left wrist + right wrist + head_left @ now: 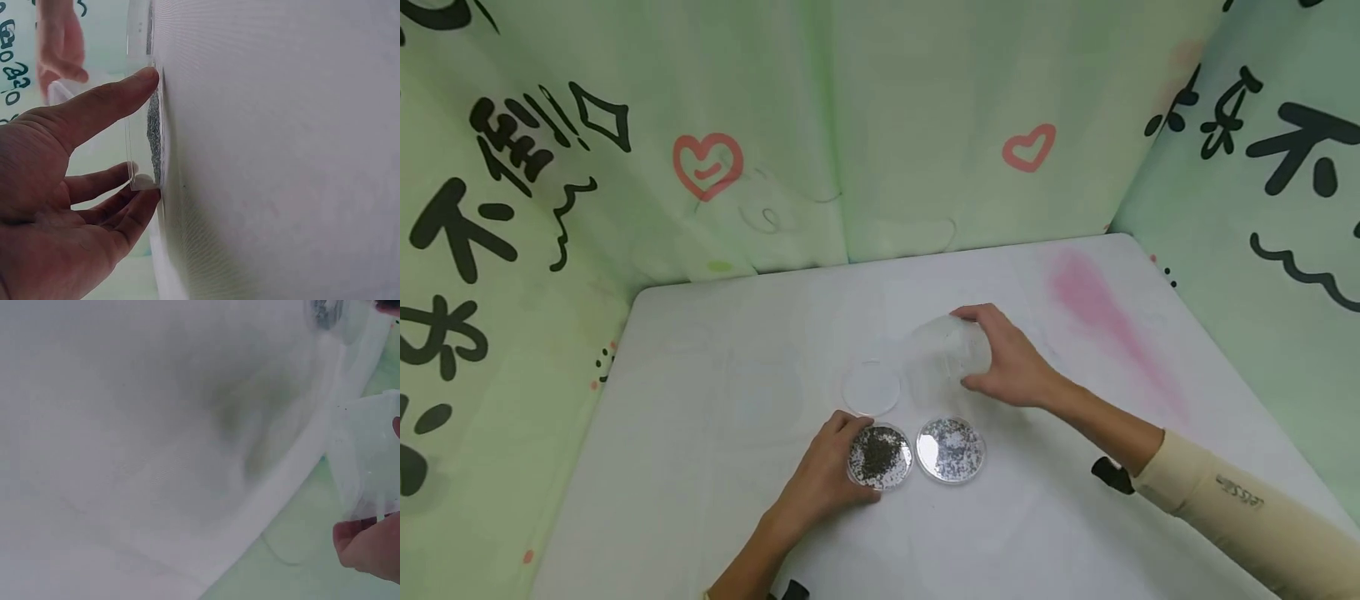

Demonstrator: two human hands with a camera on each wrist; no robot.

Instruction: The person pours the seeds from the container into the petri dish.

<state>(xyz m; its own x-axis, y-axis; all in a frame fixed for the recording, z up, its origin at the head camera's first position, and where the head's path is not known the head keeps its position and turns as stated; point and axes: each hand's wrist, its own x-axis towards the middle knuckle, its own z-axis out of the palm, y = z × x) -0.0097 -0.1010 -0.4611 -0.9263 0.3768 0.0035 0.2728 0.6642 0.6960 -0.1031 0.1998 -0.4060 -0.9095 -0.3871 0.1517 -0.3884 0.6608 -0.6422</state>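
My left hand (825, 473) grips a shallow, clear round dish (882, 457) holding dark grains, thumb on one side and fingers on the other. From the side, the left wrist view shows the dish (142, 125) standing on the white surface. Further back, my right hand (1013, 360) holds a translucent plastic tub (943, 350) lying tilted in its grasp. At the right wrist view's edge, fingers touch the tub's wall (359, 459). A second round dish (951, 450) with silvery-grey bits sits just right of the first. Behind them lies a clear round disc (871, 390), perhaps a lid.
A white cloth (737, 467) covers the table, with a pink stain (1097, 308) at the back right. Green curtains (895, 125) with black writing and red hearts hang along the back and both sides.
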